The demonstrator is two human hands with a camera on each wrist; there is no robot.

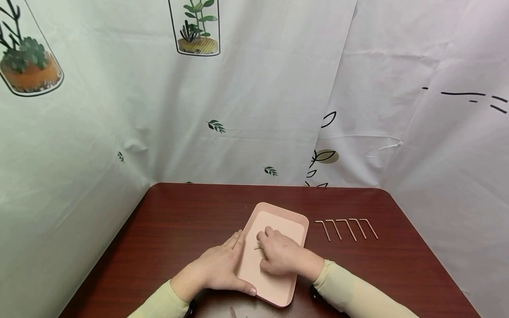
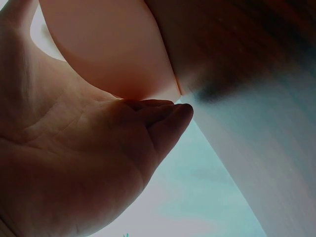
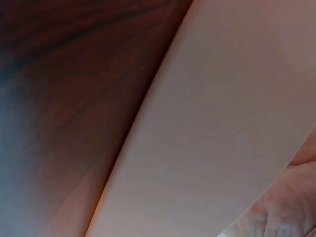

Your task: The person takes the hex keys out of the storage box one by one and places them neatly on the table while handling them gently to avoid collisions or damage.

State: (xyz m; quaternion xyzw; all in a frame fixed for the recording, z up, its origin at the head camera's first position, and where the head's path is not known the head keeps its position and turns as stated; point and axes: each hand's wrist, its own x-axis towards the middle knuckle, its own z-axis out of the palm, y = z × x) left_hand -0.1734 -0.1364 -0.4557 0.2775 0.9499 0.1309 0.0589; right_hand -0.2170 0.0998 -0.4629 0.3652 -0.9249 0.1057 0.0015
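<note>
A pink rectangular tray sits at an angle on the table. My left hand rests against its left side with straight fingers, the thumb spread along the near edge; in the left wrist view the palm lies beside the tray wall. Inside the tray, my right hand has its fingers curled. The end of a thin, gold-coloured hex key pokes out from its fingers; the rest is hidden. The right wrist view shows the tray's side and part of the palm.
To the right of the tray, several L-shaped hex keys lie in a row on the dark red-brown table. A pale curtain printed with plants hangs behind the table and along both sides.
</note>
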